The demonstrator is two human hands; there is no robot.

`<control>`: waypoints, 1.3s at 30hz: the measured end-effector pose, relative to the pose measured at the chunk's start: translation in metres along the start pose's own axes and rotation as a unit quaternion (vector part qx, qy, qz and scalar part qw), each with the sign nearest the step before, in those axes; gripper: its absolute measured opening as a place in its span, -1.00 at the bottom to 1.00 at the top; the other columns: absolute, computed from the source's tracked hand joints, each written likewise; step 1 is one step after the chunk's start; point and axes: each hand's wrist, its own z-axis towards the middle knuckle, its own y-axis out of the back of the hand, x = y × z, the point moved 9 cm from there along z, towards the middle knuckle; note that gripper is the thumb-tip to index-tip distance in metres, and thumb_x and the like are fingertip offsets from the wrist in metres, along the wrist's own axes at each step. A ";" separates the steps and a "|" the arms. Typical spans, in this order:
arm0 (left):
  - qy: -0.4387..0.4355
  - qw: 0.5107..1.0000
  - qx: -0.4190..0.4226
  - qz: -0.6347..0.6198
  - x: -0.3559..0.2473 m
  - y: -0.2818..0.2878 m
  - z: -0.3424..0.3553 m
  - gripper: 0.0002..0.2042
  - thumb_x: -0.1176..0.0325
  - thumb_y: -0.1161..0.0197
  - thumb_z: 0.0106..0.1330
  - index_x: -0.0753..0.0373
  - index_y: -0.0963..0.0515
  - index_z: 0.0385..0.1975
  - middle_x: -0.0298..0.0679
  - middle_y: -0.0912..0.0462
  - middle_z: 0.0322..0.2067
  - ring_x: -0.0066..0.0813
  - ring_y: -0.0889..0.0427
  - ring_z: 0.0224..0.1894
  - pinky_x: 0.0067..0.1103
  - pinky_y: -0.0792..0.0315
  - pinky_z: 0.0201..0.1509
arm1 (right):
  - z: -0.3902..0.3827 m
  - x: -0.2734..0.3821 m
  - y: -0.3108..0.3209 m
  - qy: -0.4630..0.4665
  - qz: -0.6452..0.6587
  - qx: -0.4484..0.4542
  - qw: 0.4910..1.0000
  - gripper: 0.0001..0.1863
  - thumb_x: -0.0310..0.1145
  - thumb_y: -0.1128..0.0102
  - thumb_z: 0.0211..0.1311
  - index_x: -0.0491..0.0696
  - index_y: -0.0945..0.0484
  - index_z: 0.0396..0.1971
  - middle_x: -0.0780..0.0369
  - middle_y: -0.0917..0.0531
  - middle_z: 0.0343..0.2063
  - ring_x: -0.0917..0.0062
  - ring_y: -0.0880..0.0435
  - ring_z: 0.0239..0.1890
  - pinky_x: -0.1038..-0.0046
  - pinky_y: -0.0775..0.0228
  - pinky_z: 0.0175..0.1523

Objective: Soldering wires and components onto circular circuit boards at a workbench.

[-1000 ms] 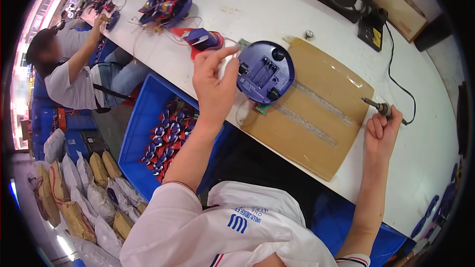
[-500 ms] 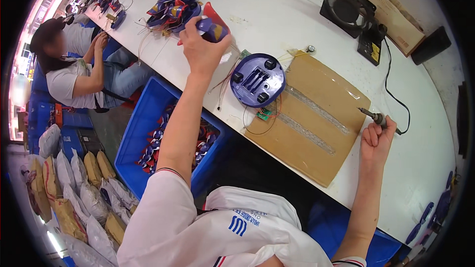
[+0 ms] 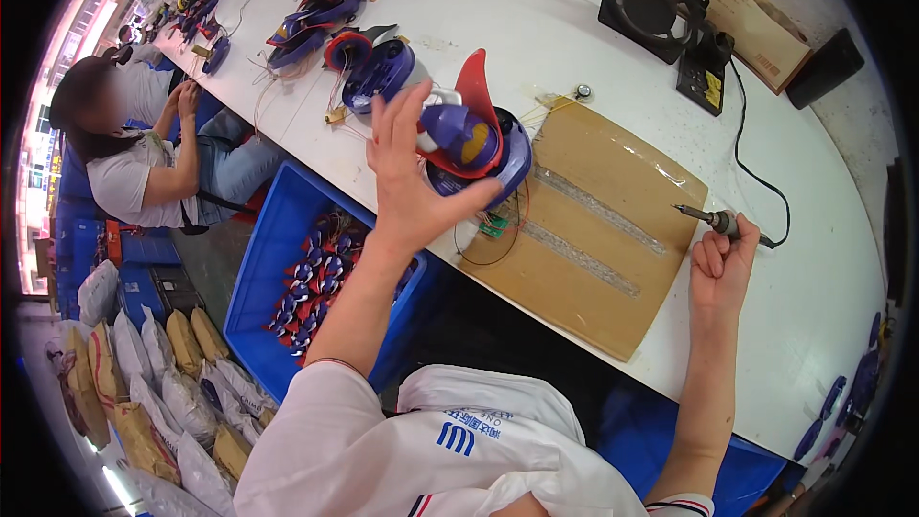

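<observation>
My left hand (image 3: 410, 193) is open, its fingers and thumb spread around a purple and red toy shell (image 3: 462, 141) with a tall red fin. Whether the fingertips touch the shell I cannot tell. The shell rests on or against a round purple base (image 3: 518, 158), covering most of it. Thin wires and a small green circuit board (image 3: 493, 225) lie by the base, at the cardboard's left edge. In my right hand (image 3: 720, 266) is a soldering iron (image 3: 718, 220), held over the right side of the cardboard sheet (image 3: 593, 278) with its tip pointing left.
More purple and red toy parts (image 3: 378, 72) with wires crowd the table's far left. A black fan (image 3: 653, 10) and a soldering stand (image 3: 704, 77) are at the back right. Below the table's left edge a blue bin (image 3: 254, 302) holds small toys. Another person (image 3: 144, 153) sits at left.
My left hand has brought the shell right and nearer, from beside the toy pile onto the round base, and its fingers have spread. My right hand has barely moved.
</observation>
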 end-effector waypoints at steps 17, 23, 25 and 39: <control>0.097 0.983 -0.098 0.120 0.139 -0.007 0.083 0.06 -0.21 -0.48 -0.29 -0.31 -0.02 0.33 0.18 0.24 0.32 0.50 0.32 0.29 0.42 0.12 0.02 | -0.001 -0.002 -0.001 -0.003 -0.024 0.003 1.000 -0.85 -0.30 -0.04 0.26 -0.06 -0.47 -0.40 0.44 -0.32 -0.79 0.84 0.02 -0.87 0.76 0.21 -0.77; 0.155 0.960 -0.106 0.209 0.182 -0.019 0.138 0.05 -0.29 -0.41 -0.26 -0.38 0.04 0.33 0.19 0.25 0.32 0.46 0.33 0.30 0.42 0.11 0.03 | -0.004 -0.002 0.003 0.000 -0.049 -0.026 0.998 -0.86 -0.29 -0.06 0.24 -0.04 -0.47 -0.43 0.45 -0.29 -0.79 0.83 0.03 -0.86 0.76 0.22 -0.76; 0.182 0.952 -0.100 0.225 0.205 -0.021 0.155 0.03 -0.31 -0.38 -0.24 -0.36 0.03 0.33 0.20 0.24 0.32 0.48 0.29 0.29 0.40 0.08 0.04 | -0.008 0.001 0.009 0.000 -0.055 -0.043 0.998 -0.86 -0.29 -0.06 0.23 -0.03 -0.47 -0.44 0.45 -0.28 -0.79 0.83 0.05 -0.86 0.76 0.22 -0.76; 0.004 0.936 0.134 0.326 0.155 -0.074 0.156 -0.41 0.05 -0.22 0.19 0.24 -0.36 0.18 0.02 -0.48 0.05 -0.04 -0.46 0.07 -0.40 -0.33 0.15 | 0.007 -0.002 0.013 0.021 0.017 -0.010 1.000 -0.82 -0.33 -0.12 0.04 -0.06 -0.43 -0.66 0.31 -0.37 -0.74 0.74 -0.15 -0.77 0.71 0.14 -0.70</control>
